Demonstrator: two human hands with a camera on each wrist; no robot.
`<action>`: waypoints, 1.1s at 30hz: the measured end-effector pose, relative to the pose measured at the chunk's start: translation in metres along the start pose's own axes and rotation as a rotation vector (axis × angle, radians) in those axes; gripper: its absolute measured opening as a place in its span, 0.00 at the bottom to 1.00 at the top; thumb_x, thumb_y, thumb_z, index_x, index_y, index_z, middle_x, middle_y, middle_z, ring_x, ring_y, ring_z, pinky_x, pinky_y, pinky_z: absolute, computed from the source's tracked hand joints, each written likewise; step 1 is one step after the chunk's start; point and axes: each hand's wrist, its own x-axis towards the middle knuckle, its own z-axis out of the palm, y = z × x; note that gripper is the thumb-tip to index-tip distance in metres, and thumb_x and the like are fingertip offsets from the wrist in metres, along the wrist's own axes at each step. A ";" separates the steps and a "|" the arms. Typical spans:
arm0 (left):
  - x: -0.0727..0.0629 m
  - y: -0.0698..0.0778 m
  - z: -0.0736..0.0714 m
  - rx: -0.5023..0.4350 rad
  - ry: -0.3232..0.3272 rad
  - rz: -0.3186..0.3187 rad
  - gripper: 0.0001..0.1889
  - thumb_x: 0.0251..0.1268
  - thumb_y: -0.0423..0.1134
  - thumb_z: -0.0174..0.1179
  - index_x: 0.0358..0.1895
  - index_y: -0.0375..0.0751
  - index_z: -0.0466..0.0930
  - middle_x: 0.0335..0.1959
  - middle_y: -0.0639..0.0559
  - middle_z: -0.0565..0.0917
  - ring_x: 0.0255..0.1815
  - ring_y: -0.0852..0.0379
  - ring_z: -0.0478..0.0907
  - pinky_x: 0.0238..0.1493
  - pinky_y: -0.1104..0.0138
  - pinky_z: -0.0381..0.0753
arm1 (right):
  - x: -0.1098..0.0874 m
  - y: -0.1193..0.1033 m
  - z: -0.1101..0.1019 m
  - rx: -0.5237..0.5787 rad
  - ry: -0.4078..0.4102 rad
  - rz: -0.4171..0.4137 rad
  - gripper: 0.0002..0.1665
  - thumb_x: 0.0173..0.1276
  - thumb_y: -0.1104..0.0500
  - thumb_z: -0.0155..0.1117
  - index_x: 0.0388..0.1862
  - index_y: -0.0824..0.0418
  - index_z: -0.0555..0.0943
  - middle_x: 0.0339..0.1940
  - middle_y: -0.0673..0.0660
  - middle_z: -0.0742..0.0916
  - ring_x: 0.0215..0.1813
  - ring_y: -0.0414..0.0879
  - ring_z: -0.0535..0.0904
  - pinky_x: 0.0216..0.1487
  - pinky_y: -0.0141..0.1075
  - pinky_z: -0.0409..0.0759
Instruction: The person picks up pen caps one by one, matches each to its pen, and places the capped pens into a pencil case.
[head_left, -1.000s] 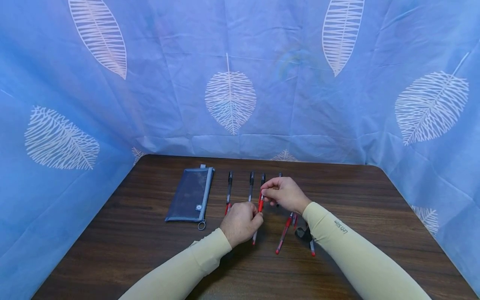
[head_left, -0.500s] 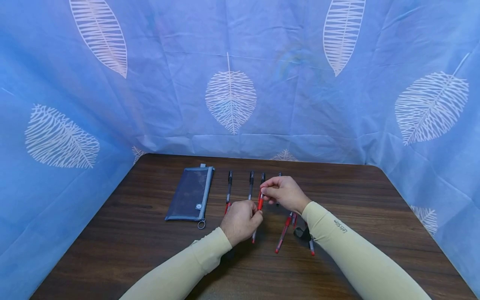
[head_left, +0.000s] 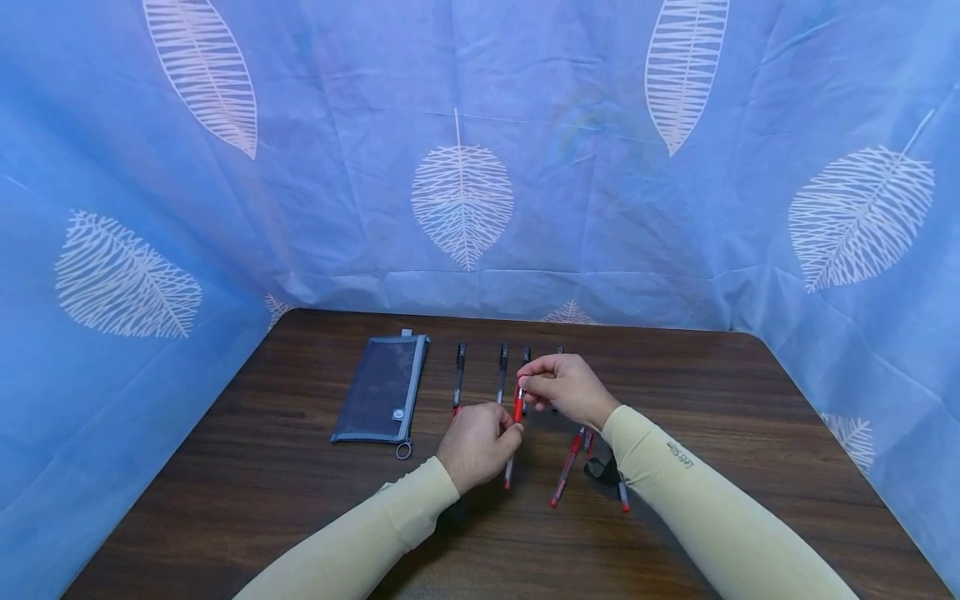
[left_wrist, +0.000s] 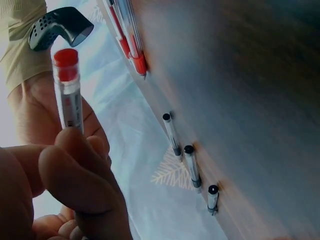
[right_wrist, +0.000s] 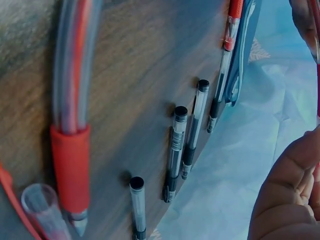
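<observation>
A red pen [head_left: 518,407] is held between both hands above the middle of the table. My left hand [head_left: 478,446] pinches its clear barrel between thumb and fingers; the barrel's red-plugged end [left_wrist: 67,82] sticks out beyond that thumb. With thumb and fingertips, my right hand [head_left: 567,388] pinches the pen's upper red part. In the right wrist view, only a sliver of the pen shows at the right edge, beside my right hand [right_wrist: 287,187]. Behind the hands lie several black pens [head_left: 502,363], roughly parallel. Loose red pens [head_left: 566,473] lie below my right wrist.
A blue-edged mesh zip pouch [head_left: 375,390] with a pull ring lies on the left of the brown wooden table [head_left: 285,492]. Another red pen [head_left: 455,412] lies partly behind my left hand. A blue leaf-patterned cloth [head_left: 570,225] hangs around the table's back and sides.
Both hands have shifted slightly to the left with the red pen, keeping their hold on it. The pouch and the pens on the table stay in place.
</observation>
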 end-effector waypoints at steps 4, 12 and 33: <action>0.001 -0.002 -0.002 0.020 -0.007 -0.023 0.09 0.71 0.42 0.61 0.30 0.46 0.81 0.16 0.57 0.77 0.14 0.60 0.74 0.14 0.69 0.71 | 0.002 0.003 0.002 -0.007 0.010 0.028 0.15 0.72 0.60 0.63 0.52 0.68 0.81 0.37 0.64 0.88 0.43 0.64 0.83 0.39 0.44 0.85; 0.003 -0.008 -0.004 0.093 -0.050 -0.031 0.13 0.70 0.42 0.61 0.24 0.47 0.81 0.15 0.57 0.77 0.13 0.60 0.74 0.15 0.69 0.72 | 0.003 0.010 0.004 -0.091 0.020 0.078 0.16 0.71 0.56 0.65 0.51 0.65 0.82 0.37 0.63 0.88 0.43 0.61 0.84 0.41 0.49 0.84; 0.000 -0.025 -0.002 0.271 -0.156 -0.147 0.18 0.68 0.41 0.62 0.18 0.44 0.74 0.13 0.53 0.76 0.13 0.58 0.74 0.18 0.67 0.74 | -0.016 0.022 -0.033 -0.363 0.132 0.056 0.20 0.71 0.47 0.64 0.53 0.59 0.83 0.43 0.57 0.87 0.42 0.50 0.82 0.43 0.43 0.80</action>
